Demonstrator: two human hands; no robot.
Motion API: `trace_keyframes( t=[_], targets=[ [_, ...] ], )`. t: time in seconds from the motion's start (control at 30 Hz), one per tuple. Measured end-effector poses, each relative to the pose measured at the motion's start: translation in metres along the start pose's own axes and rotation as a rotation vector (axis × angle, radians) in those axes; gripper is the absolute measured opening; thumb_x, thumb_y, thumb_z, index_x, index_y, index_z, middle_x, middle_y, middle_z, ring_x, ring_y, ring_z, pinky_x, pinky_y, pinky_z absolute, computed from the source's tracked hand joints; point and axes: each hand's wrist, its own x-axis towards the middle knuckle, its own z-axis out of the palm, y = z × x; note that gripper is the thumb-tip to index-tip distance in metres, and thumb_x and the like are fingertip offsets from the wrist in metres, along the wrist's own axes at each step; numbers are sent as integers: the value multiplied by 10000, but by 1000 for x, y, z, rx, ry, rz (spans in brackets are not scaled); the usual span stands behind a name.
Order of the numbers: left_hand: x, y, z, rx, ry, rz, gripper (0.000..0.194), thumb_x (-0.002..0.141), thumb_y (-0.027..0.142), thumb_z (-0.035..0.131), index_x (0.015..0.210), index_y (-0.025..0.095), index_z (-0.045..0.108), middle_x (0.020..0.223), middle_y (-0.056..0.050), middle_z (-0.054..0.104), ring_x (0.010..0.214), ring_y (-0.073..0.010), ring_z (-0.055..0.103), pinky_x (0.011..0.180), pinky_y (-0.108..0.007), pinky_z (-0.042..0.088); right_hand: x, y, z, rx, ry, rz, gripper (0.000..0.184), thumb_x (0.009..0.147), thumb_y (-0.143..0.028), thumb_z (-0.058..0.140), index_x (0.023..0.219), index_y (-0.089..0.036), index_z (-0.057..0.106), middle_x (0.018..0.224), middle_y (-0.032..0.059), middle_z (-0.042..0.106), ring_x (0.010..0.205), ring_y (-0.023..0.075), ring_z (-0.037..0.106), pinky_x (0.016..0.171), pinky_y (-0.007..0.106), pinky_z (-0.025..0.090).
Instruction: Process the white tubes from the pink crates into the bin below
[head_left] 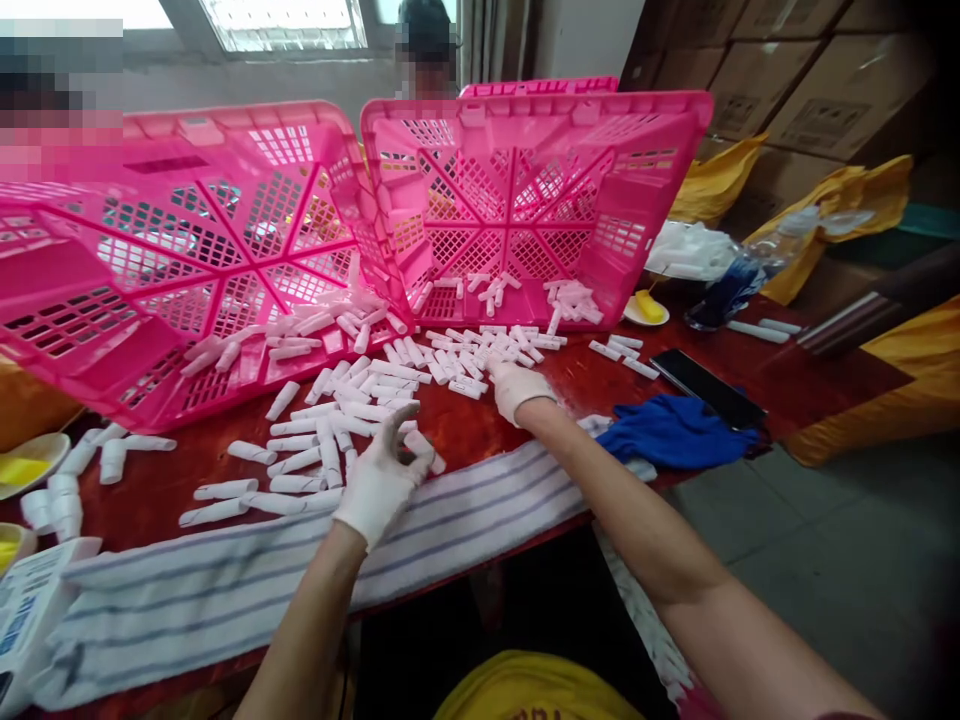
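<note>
My left hand (384, 480), in a white glove with greyish fingertips, is curled with thumb and fingers around a short white paper roll (426, 452) just above the striped towel (480, 505). Farther off to the right, my right hand (519, 390), also gloved, reaches into the far side of a pile of white paper rolls (397, 375). Its fingers are drawn together among the rolls; what they grip is hidden. Loose rolls lie in several directions on the red tabletop (465, 430), many of them left of my left hand.
Two pink baskets (255, 270) (510, 215) lie tipped toward me with rolls inside. A blue cloth (679, 432), a dark phone (705, 388), a bottle (750, 270) and a dish with a yellow sponge (646, 307) are at right. People sit beyond; cartons (810, 100) stand behind.
</note>
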Motion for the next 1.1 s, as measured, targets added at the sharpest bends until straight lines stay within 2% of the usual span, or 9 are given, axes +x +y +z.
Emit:
trace_keyframes(
  t=[0.13,0.2,0.3,0.5,0.67,0.8,0.93,1.03,1.1],
  targets=[
    [-2,8,13,-694,-73,-179,516,611,312,757,1014,180,463,750,27,606,685,-106,623,706,-235,491,-43,7,5,690,190,-128,213,799,-257,505,1003,-210,467,762,-3,592,610,122,565,553,223,418],
    [-7,12,25,-842,-79,-245,526,581,270,788,981,172,462,737,32,602,692,-99,628,737,-230,490,-63,1,9,1192,251,-149,257,746,-311,574,918,-209,412,691,-38,540,501,95,506,458,207,385],
    [-17,16,45,-881,-72,-240,500,639,292,763,1025,154,477,756,12,610,693,-100,628,734,-230,492,-82,-13,12,1542,285,-141,357,654,-321,677,852,-216,399,667,-59,517,456,79,471,419,206,383],
    [-34,12,59,-697,-221,-95,330,826,432,573,949,132,517,631,42,490,465,-41,445,442,-170,357,-94,-20,9,1585,194,-108,332,671,-393,707,781,-194,465,598,-55,509,448,82,463,443,226,388],
    [-29,10,37,-1073,-650,-435,383,868,499,472,787,125,493,500,119,150,354,1,96,358,-153,171,-96,-6,1,1390,54,-287,218,764,-365,654,777,-163,574,602,-42,495,505,66,406,491,219,335],
    [-26,10,31,-1210,-844,-596,381,848,505,500,737,141,477,458,136,83,331,-10,-3,315,-169,143,-99,-6,-3,1342,-22,-400,173,807,-355,614,798,-185,585,690,-19,510,600,96,440,566,244,370],
    [-33,13,40,-870,-718,-395,469,859,581,395,811,136,537,460,89,286,319,-30,204,357,-182,240,-114,1,-10,1235,-30,-410,164,844,-367,547,810,-211,583,845,32,568,753,156,523,683,286,432],
    [-37,5,23,-141,-365,41,391,887,461,409,1025,149,600,799,-73,613,679,-152,573,635,-279,453,-134,36,-23,1082,87,-212,200,782,-399,622,805,-208,565,793,29,599,747,169,560,688,292,452],
    [-34,-8,-6,400,-138,285,314,860,296,465,1120,198,611,1086,-102,612,949,-231,564,837,-364,426,-144,65,-32,886,159,-93,261,720,-418,682,814,-202,571,759,15,614,707,159,564,666,276,450]
  ],
)
